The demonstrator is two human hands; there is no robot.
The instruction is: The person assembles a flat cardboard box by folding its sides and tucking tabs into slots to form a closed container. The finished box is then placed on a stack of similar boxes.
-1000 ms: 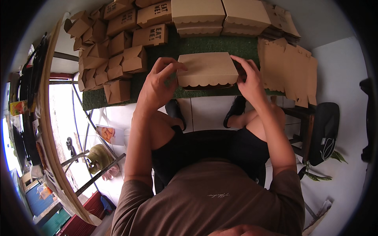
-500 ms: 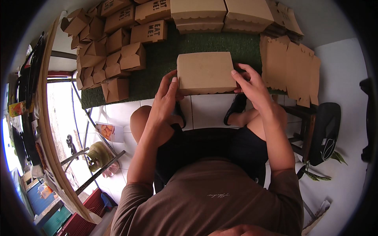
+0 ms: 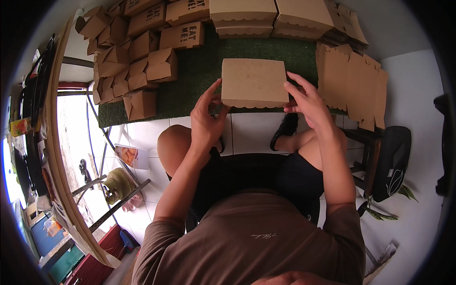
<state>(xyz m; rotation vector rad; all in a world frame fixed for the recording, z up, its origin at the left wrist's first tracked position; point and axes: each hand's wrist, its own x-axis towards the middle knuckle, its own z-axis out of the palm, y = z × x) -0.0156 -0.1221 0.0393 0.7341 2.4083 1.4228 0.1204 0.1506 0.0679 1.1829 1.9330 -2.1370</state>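
Brown flat cardboard box with scalloped lid edge (image 3: 254, 83) now closed and squared up; a second ago its flap was still being tucked, so folding looks done. Sits upper centre on green turf mat (image 3: 190, 90). Left hand (image 3: 208, 121) grips lower-left corner, right hand (image 3: 308, 102) flanks right edge, fingers spread.

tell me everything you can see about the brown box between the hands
The brown box is a flat, closed cardboard carton, plain on top, with a scalloped flap edge along its near side. It lies level over the green mat. The left hand touches its left edge, and the right hand its right edge.
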